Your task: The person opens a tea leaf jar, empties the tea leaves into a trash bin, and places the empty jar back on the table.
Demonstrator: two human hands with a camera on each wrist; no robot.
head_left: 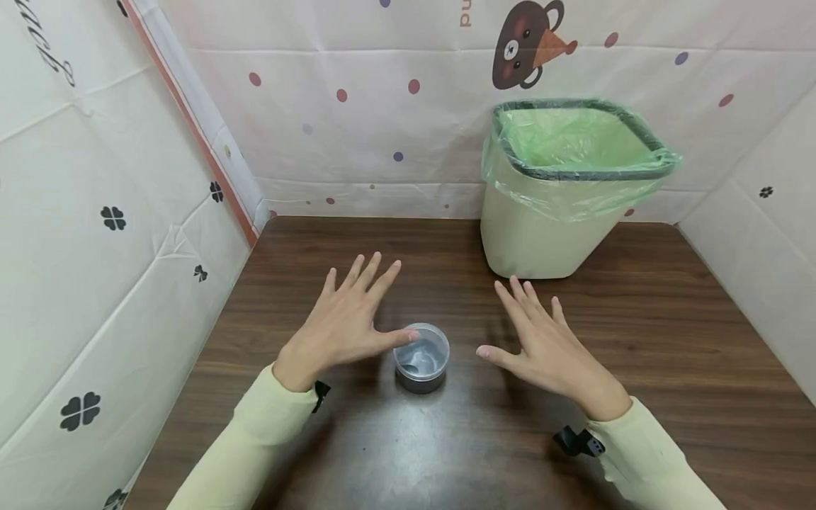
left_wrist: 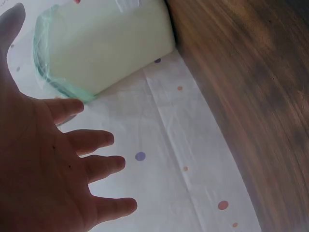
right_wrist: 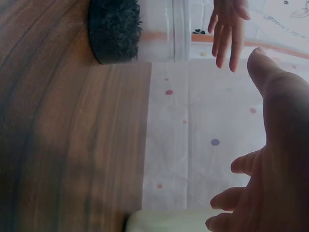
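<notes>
A clear round jar [head_left: 422, 360] stands upright on the wooden table between the two hands. In the right wrist view, dark shredded, leaf-like bits fill the lower part of the jar [right_wrist: 116, 31], and the wall above them is see-through. My left hand [head_left: 347, 319] hovers to the jar's left, fingers spread, its thumb overlapping the jar's top in the head view. To the right, my right hand [head_left: 548, 347] is held with fingers extended and thumb pointing toward the jar, apart from it. Both palms hold nothing.
A cream trash bin [head_left: 542, 234] with a green liner bag [head_left: 574, 142] stands at the table's back right, beyond the right hand. Printed white sheeting [head_left: 357, 142] rises behind the wooden table [head_left: 637, 319] and along both sides. Each wrist wears a small black device.
</notes>
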